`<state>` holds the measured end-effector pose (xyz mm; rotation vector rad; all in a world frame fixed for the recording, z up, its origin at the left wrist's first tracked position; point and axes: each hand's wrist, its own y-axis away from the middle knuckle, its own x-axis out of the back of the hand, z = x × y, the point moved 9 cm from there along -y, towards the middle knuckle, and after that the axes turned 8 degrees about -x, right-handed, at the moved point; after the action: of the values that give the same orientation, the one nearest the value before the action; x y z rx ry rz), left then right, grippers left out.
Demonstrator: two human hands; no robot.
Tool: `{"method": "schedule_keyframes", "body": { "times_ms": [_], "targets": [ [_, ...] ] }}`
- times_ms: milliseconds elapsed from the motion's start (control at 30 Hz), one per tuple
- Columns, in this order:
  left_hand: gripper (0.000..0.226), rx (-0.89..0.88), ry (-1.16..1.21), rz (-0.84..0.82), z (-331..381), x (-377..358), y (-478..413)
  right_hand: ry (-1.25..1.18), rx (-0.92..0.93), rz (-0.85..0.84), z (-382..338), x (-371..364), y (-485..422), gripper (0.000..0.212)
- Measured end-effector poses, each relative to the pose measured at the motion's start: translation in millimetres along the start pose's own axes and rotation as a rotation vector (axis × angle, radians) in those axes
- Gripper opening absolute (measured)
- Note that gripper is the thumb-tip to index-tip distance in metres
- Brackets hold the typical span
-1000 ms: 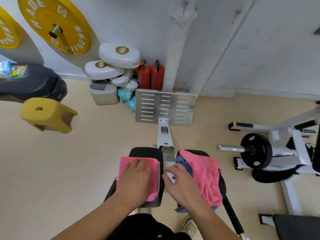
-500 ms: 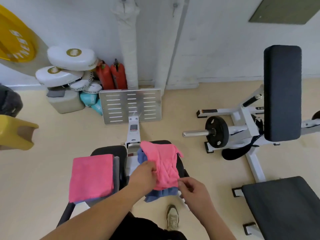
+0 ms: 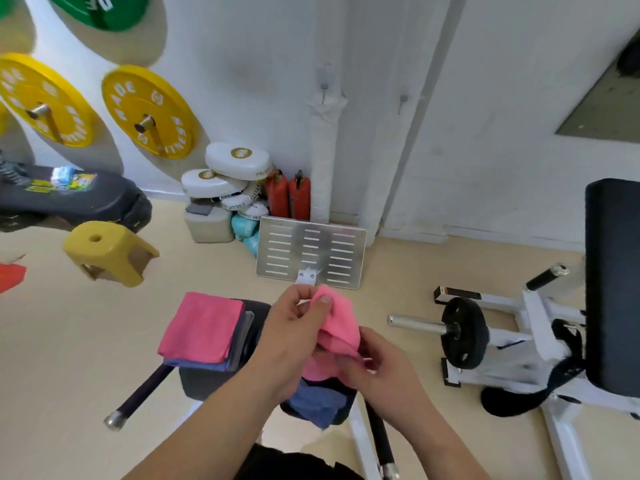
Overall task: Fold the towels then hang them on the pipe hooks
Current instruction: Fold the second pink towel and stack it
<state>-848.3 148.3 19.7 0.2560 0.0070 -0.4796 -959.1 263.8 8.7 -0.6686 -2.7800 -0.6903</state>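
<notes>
A white wall fills the view from 10 to 2 o'clock, with a beige floor below it. At 3 o'clock stands a white gym machine with a tall black back pad. A black plate sits on its bar, just left of the pad. Two yellow plates hang on pegs on the wall at 10 o'clock. A white-wrapped pipe runs up the wall at 12 o'clock. At its foot a slotted metal footplate leans, tilted. A yellow stool stands on the floor at 9 o'clock.

Below centre, a black padded worktop carries the towels. On its left half, at 8 o'clock from the hands, lies a folded stack, with pink on top and blue and grey beneath. The pink towel is unfolded and bunched. It is held up over the right half of the worktop, near the middle of the view. A crumpled blue towel lies under it at 6 o'clock, partly hidden by the forearms.

The left hand pinches the pink towel's upper edge between thumb and fingers. The right hand, at 4 o'clock from the left, has its fingers curled on the towel's lower part. Two small hooks are bare. One hook is on the pipe and the other is at 3 o'clock from it.
</notes>
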Motion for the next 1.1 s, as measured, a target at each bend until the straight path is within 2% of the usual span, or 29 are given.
{"method": "schedule_keyframes", "body": {
  "times_ms": [100, 200, 267, 367, 500, 700, 833, 967, 1100],
  "targets": [
    [0.009, -0.063, 0.058, 0.016, 17, -2, 11, -0.017, 0.079, 0.036, -11, 21, 20, 0.033],
    [0.020, -0.054, 0.101, -0.164, 20, -21, 19, -0.029, 0.079, 0.087, -6, 36, 32, 0.025],
    [0.027, -0.018, 0.131, -0.222, 14, -27, 23, -0.024, 0.042, 0.164, 8, 44, 31, 0.020],
    [0.028, 0.033, 0.075, -0.169, -7, -14, 27, -0.039, -0.055, 0.169, 31, 38, 22, 0.025],
    [0.016, 0.087, -0.133, -0.169, -48, -1, 34, -0.020, -0.113, 0.121, 51, 13, 10, 0.023],
    [0.014, 0.138, -0.125, -0.139, -86, -7, 64, -0.009, -0.137, -0.010, 65, -19, 7, 0.025],
    [0.013, 0.138, -0.078, 0.046, -86, 4, 62, 0.090, -0.083, -0.134, 59, -34, 16, 0.028],
    [0.011, 0.108, -0.085, 0.028, -71, 4, 52, 0.023, -0.041, -0.068, 51, -27, 17, 0.038],
    [0.013, 0.053, -0.095, -0.024, -49, -4, 50, -0.198, -0.052, 0.007, 42, -8, 17, 0.016]
  ]
}}
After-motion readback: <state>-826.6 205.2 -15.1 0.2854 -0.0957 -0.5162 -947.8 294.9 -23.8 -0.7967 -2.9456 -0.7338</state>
